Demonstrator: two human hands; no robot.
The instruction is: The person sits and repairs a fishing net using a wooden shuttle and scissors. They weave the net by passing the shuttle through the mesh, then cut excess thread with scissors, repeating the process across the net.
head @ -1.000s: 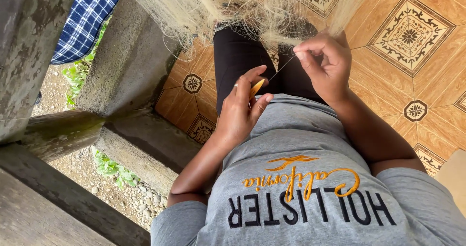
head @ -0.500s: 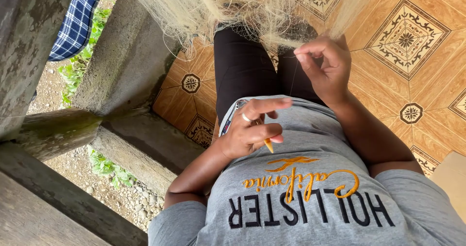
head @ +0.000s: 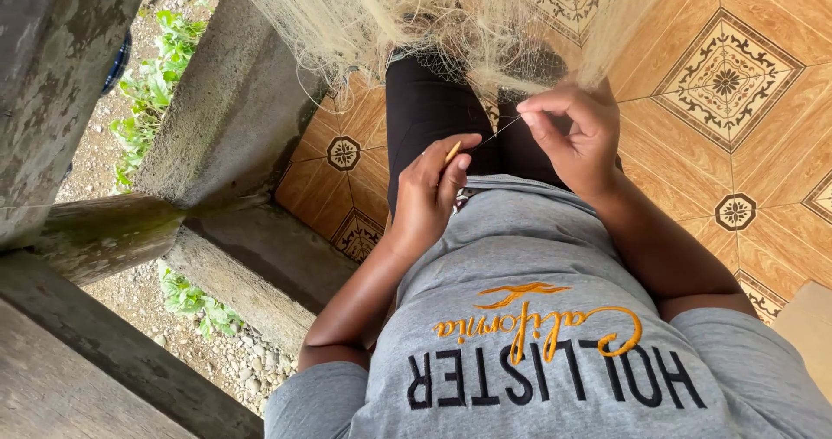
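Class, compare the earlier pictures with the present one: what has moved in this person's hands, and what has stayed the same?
The left hand, holding the small yellow tool, dropped to the lap half a second ago and has risen again toward the pale netting. The right hand has stayed pinching the thin thread. Both grips are unchanged.

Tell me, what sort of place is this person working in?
Probably a tiled porch or veranda of a house, open to a yard. The patterned floor tiles meet weathered concrete posts, and beyond them lie gravel and green weeds. A pale fishing net hangs in front of the person.
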